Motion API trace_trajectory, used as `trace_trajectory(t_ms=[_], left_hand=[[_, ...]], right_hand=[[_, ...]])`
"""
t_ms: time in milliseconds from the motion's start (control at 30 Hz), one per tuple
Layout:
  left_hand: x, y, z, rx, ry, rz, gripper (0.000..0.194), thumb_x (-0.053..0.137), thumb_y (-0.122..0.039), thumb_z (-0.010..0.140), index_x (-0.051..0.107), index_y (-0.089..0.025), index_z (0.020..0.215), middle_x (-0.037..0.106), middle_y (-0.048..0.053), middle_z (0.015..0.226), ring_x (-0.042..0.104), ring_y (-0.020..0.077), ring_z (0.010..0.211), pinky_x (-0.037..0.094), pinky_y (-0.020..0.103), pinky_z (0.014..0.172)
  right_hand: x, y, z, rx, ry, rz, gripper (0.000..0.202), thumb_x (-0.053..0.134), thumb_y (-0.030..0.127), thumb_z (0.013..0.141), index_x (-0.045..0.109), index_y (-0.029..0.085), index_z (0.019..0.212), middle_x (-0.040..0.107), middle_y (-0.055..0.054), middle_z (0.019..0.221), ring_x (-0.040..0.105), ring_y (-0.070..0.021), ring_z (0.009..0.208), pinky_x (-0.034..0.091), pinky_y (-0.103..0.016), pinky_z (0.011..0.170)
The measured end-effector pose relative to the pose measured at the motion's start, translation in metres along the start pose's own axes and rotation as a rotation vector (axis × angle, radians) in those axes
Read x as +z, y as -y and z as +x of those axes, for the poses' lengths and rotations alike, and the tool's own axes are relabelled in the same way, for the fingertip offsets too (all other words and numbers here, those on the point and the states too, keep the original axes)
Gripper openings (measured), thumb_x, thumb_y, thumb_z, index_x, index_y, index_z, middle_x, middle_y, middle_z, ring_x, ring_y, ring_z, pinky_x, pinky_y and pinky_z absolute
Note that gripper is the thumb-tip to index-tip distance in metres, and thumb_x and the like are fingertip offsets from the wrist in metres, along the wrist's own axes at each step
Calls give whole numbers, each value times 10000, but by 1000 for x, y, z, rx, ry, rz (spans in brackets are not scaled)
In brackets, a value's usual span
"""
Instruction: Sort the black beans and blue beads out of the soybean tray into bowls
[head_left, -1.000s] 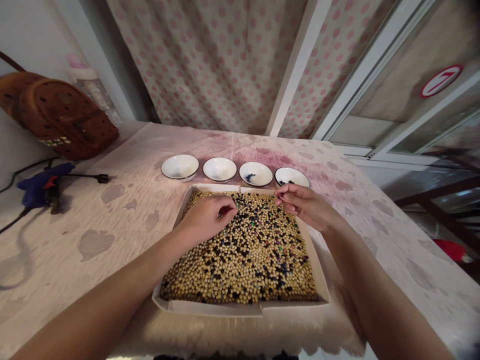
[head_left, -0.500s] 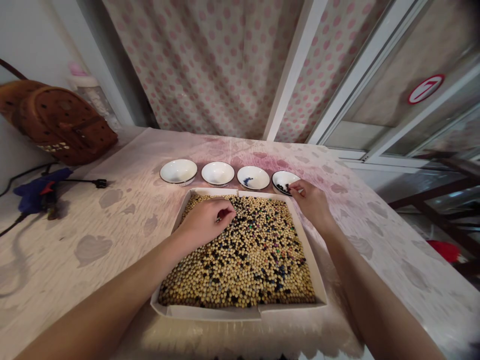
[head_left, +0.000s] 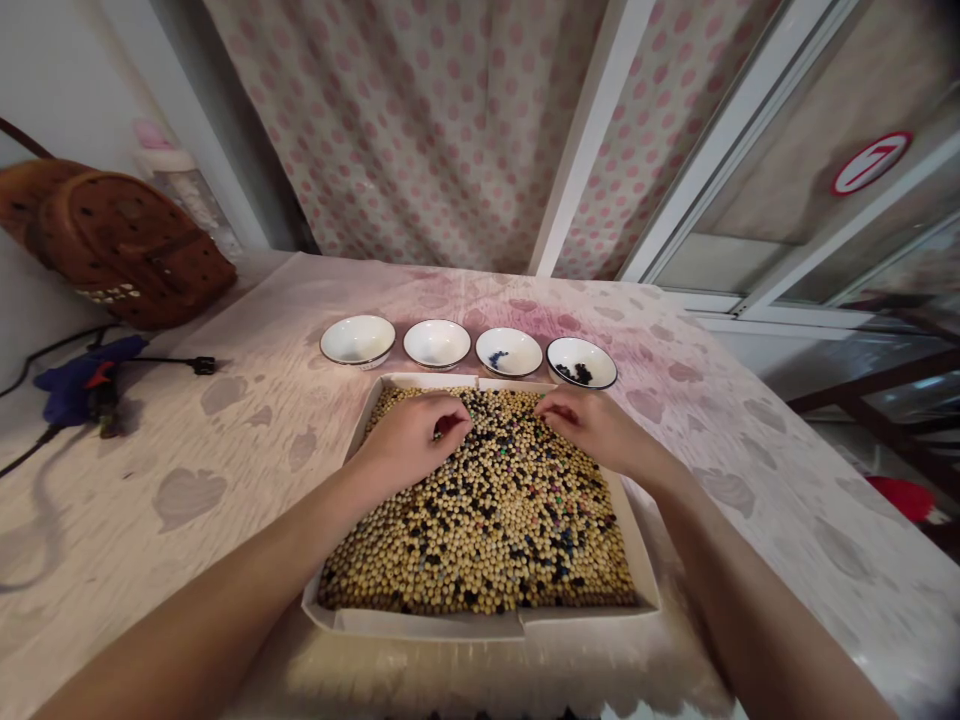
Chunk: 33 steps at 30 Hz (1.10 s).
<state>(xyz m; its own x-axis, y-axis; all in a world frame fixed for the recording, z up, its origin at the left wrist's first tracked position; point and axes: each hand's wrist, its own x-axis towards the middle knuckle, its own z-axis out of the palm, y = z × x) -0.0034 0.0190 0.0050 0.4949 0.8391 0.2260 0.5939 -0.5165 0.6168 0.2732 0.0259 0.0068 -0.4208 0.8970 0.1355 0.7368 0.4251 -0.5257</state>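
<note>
A shallow white box (head_left: 420, 626) holds many small beads (head_left: 480, 530), mostly tan, with black, blue and a few coloured ones mixed in. Over its upper left part is my left hand (head_left: 416, 440), thumb and fingers pinched; whatever is between the tips is too small to name. My right hand (head_left: 589, 425) is over the upper right part, its fingertips together at the beads, contents hidden. Behind the box stand white bowls: the rightmost bowl (head_left: 600, 368) holds black beads (head_left: 576, 374), and the bowl beside it (head_left: 521, 352) a few blue beads (head_left: 498, 358).
Two more white bowls (head_left: 358, 338) (head_left: 437, 342) stand at the left of the row. On the patterned tablecloth (head_left: 247, 460) at the left lie a blue glue gun (head_left: 67, 385) and a black plug (head_left: 202, 365). A brown bag (head_left: 142, 245) and a bottle (head_left: 187, 190) are behind.
My right hand has moved from the rightmost bowl left and down to the beads in the box. My left hand has stayed nearly in place. The view has shifted slightly.
</note>
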Motion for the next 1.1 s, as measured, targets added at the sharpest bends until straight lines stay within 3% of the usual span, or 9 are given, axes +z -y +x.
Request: trace_trajectory(t_ms=[100,267,467,833,1100], left_hand=[[0,-1,0,1,6,3,134,550,-211,917,670,-192,862,711,6,851,614,144,739,427,267,663],[-1,-2,1,-6,9,14,132,554,-207,914,675,-191,864,716,9,862,621,150,750,433,267,664],[-1,-1,1,4,6,15,130,559,-207,914,678,-192,863,720,11,868,627,153,764,443,266,670],[-1,-2,0,-8,10,7,120,563,-195,907,678,-197,872,716,4,875,624,153,774,440,268,678],[-1,-2,1,-1,13,11,122,559,-192,907,677,-194,873,713,11,870,622,154,771,444,274,680]], right_hand=[[1,5,-2,12,95,-39,175,575,241,871,682,192,1001,666,-49,909,582,-164,752,432,-310,687],[-1,11,-5,-2,144,-56,163,585,222,863,651,201,1011,642,-48,915,568,-175,792,421,-325,708],[1,16,-3,-20,125,-51,112,552,188,857,633,200,934,610,-28,804,527,-161,722,383,-319,673],[5,17,-1,-83,126,-52,88,516,134,847,573,194,816,594,-17,798,519,-143,714,362,-298,679],[7,7,-1,25,121,99,131,512,203,864,636,196,903,598,6,707,507,-128,610,360,-274,577]])
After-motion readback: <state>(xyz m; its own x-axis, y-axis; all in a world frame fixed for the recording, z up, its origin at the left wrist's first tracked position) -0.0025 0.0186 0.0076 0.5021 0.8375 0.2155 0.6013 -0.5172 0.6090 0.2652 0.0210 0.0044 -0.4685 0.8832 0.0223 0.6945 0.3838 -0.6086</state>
